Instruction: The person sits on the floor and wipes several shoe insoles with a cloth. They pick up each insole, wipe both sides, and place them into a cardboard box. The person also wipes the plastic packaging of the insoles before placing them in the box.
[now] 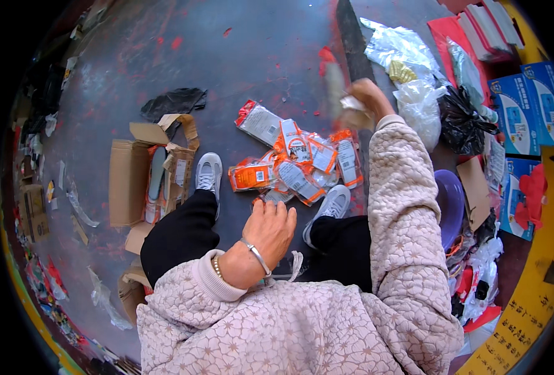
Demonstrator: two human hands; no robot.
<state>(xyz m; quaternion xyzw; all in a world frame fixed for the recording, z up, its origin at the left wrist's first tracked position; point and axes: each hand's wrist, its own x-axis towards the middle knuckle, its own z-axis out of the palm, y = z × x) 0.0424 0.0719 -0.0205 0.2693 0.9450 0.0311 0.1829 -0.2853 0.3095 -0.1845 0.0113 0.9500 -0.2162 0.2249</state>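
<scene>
My left hand hangs palm down over my lap, fingers loosely spread, with nothing visible in it. Past its fingertips lies a pile of flat packets in clear plastic with orange and white printing, between my two shoes. Some packets overlap, and one grey-white packet with a red end sticks out at the far left. My right hand is raised at the right, beyond the pile, closed on a crumpled whitish-brown piece. Motion blurs that piece, so its kind cannot be told.
An opened cardboard box holding packets stands left of my left shoe. Black plastic lies behind it. To the right are clear plastic bags, a black bag, a purple basin and blue boxes. Scraps litter the far left.
</scene>
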